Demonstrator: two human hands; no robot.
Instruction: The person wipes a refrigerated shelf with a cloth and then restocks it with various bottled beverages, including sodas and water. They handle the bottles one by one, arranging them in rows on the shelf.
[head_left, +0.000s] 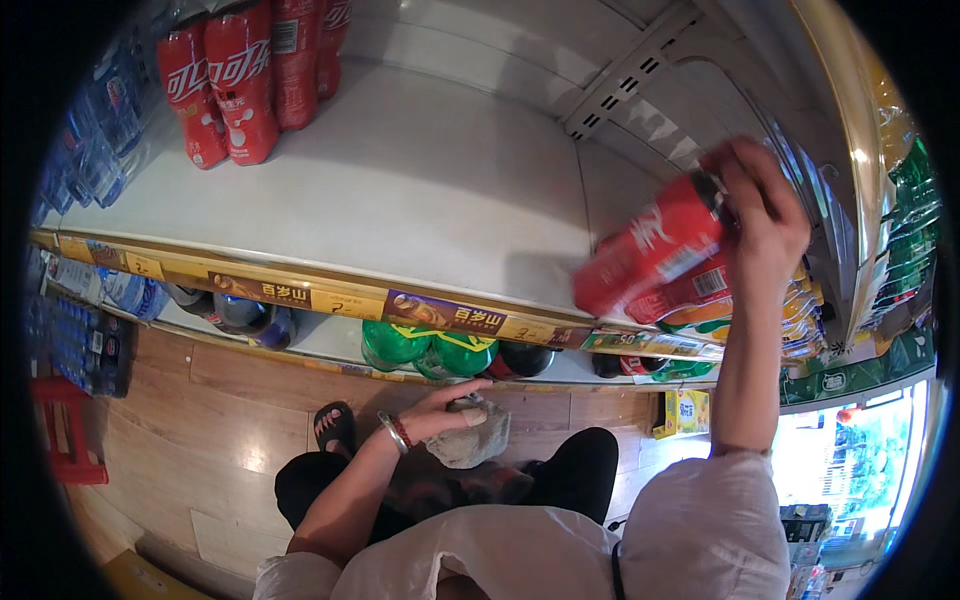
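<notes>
My right hand (761, 195) grips a red cola bottle (649, 244) near its black cap. The bottle is tilted and blurred, over the right part of the white shelf (420, 195). Partly behind it are more red bottles (694, 289), close to orange drink bottles. In my left hand (442, 416) is a crumpled grey-brown cloth (472, 435), held below the shelf edge, above my lap. Several red cola bottles (241, 90) stand upright on the shelf at the upper left.
Clear water bottles (97, 135) stand at the far left. Price labels line the shelf's front edge (345, 292). On the lower shelf are green-capped or green bottles (454, 352) and dark ones. A red plastic stool (71, 435) and a yellow box (682, 414) are on the floor.
</notes>
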